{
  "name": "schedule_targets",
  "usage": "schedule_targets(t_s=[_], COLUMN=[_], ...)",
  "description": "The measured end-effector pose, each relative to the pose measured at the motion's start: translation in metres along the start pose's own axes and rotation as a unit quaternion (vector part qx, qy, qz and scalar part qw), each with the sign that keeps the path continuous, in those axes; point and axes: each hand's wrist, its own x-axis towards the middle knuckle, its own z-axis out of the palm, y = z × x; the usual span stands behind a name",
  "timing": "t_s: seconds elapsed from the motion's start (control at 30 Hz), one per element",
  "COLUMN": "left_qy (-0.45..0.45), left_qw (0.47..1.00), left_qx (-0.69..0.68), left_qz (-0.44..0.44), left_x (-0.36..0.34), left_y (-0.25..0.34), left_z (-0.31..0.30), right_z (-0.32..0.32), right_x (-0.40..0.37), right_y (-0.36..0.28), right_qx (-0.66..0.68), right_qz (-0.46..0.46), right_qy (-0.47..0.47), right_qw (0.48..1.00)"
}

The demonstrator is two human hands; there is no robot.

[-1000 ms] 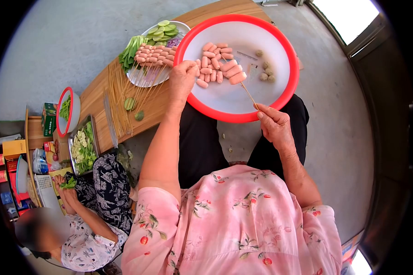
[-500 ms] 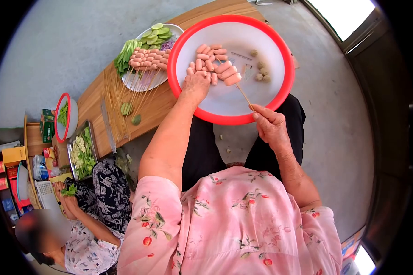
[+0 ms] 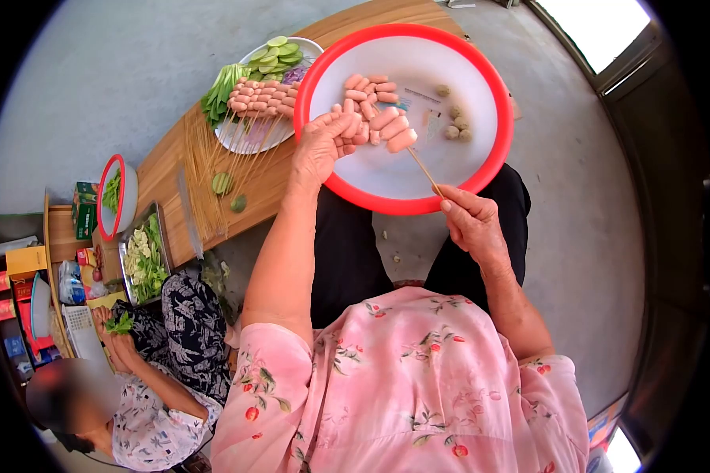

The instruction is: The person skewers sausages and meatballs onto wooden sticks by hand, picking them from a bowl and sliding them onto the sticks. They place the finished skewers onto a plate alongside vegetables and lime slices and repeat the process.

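Observation:
My right hand (image 3: 475, 223) pinches the lower end of a thin wooden skewer (image 3: 426, 171). Threaded crosswise on its upper part are a few small pink sausages (image 3: 401, 140). My left hand (image 3: 321, 147) is closed on a small sausage (image 3: 353, 124) over the left side of a white basin (image 3: 402, 175) with a red rim. Beneath and beyond those fingers lies a pile of loose sausages (image 3: 369, 88). Several greyish meatballs (image 3: 458, 126) rest at the basin's right side.
Left of the basin, a wooden table (image 3: 162, 169) bears a white plate (image 3: 237, 144) with filled sausage skewers (image 3: 262, 98), cucumber slices (image 3: 280, 54) and greens. Bare skewers (image 3: 201, 181) lie nearby. A tray of chopped vegetables (image 3: 145, 260) is beside a seated person (image 3: 158, 406) holding leaves.
My left hand has lifted from the sausage pile and moved slightly left, now with a sausage in its fingers. The right hand keeps the skewer almost still.

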Motion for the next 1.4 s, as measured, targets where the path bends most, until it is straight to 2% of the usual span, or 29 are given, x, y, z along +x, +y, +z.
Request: schedule_targets(t_s=[0.03,0.33,0.87,1.4], left_qy=[-0.012,-0.01,-0.003,0.009], left_qw=[0.997,0.984,0.984,0.997], left_qx=[-0.077,-0.175,-0.175,-0.08], left_qz=[0.001,0.043,0.037,0.02], left_x=[-0.003,-0.01,-0.011,-0.009], left_y=[0.0,-0.004,-0.002,0.0], left_z=[-0.004,-0.012,-0.007,0.002], right_z=[0.001,0.004,0.005,0.005], right_x=[-0.001,-0.002,-0.001,-0.004], right_y=[-0.001,0.006,0.005,0.001], right_qx=[-0.008,-0.042,-0.048,-0.064], right_qz=[0.002,-0.003,0.014,0.025], right_qy=[-0.011,-0.06,-0.065,-0.064], right_qw=[1.0,0.997,0.997,0.996])
